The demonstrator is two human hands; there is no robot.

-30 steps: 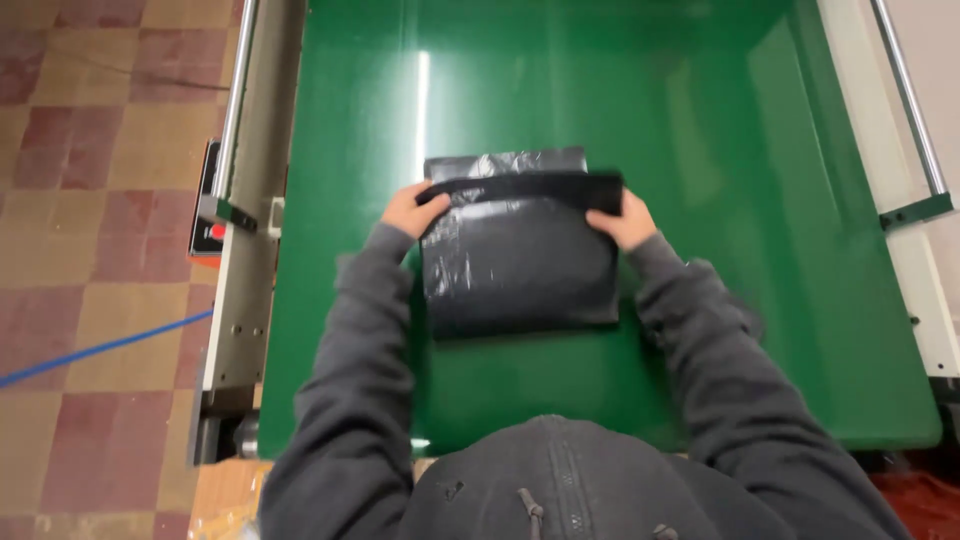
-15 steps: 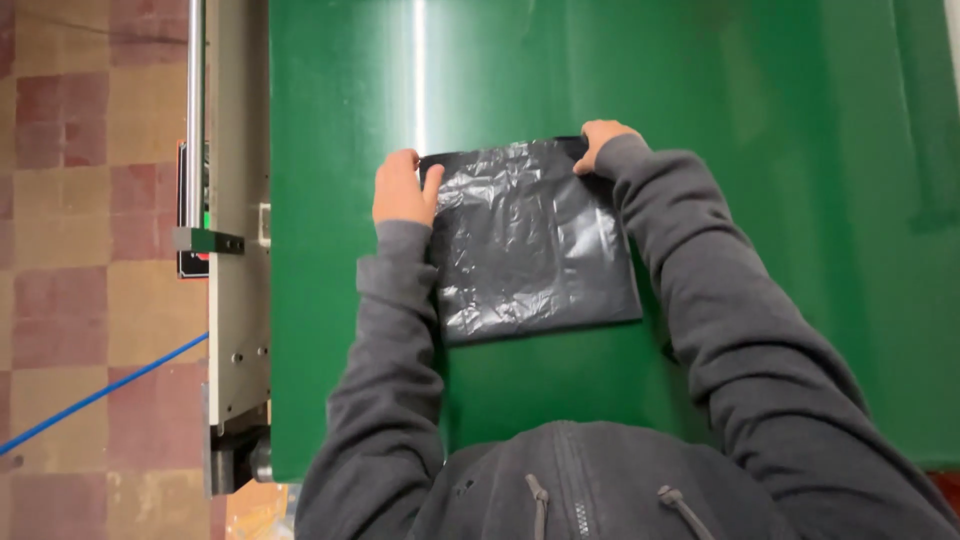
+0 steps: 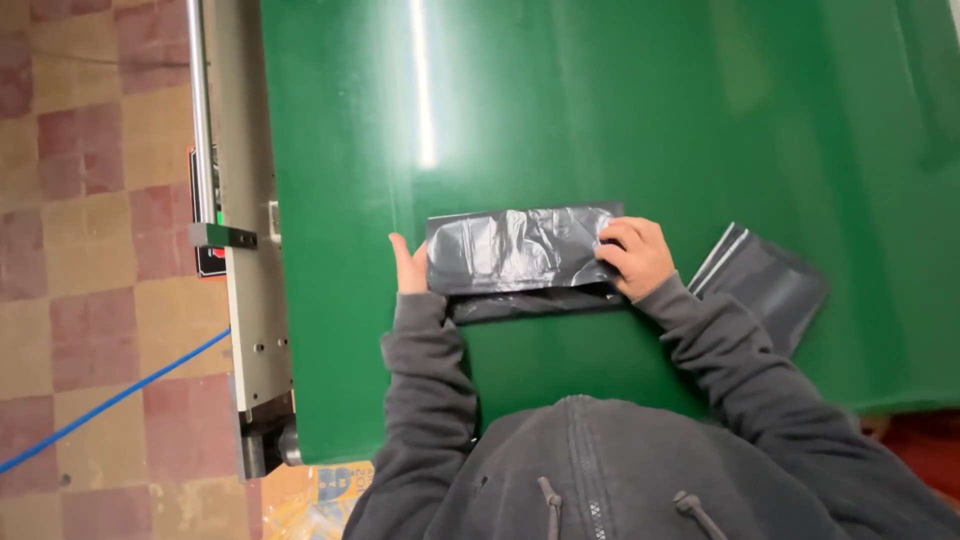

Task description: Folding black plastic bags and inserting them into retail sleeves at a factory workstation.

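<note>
**Folding a dark plastic bag on a green belt**

The dark plastic bag (image 3: pixel 520 252) is pinned flat on the green belt (image 3: pixel 700 120). The left hand (image 3: pixel 408 268) rests open against its edge; the right hand (image 3: pixel 635 255) grasps the opposite edge. Edges are best kept aligned. Counted: one bag in hand, one folded grey bag (image 3: pixel 765 285) beside it.

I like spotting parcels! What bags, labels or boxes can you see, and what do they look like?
Folded black plastic mailer bag: on the green belt, between both hands, shiny, crinkled.
Second grey-black mailer bag: right of it, flat, pale edge stripe.
Yellow-and-blue package: bottom, on the floor.
</note>
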